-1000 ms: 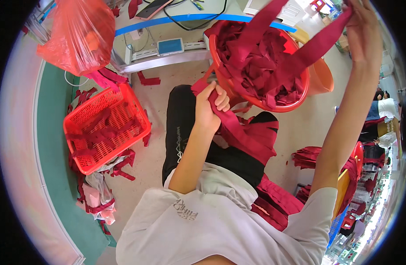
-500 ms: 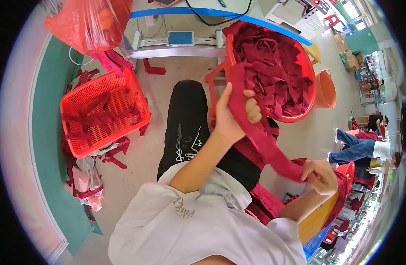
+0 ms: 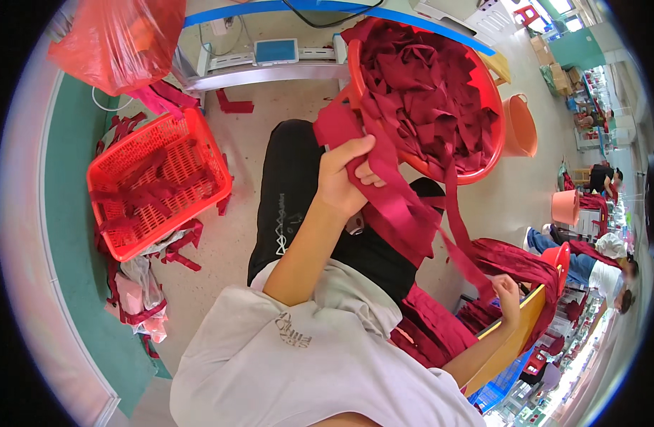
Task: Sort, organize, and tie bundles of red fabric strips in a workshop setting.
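Cloth strips [image 3: 398, 203], dark red, draped on near side of tub [image 3: 495, 149], more heaped inside it. Left hand [image 3: 345, 178] near tub, thumb and fingers clamped round strips; right hand [image 3: 507, 293], farther out on tub's near right, fingers curled on strip. From where I stand, looks light, soft, limp, apt to tangle, hardly fragile; best pinched flat near end. Shirt [image 3: 327, 370] and trousers [image 3: 288, 164], near side of tub, bear print too warped to read.
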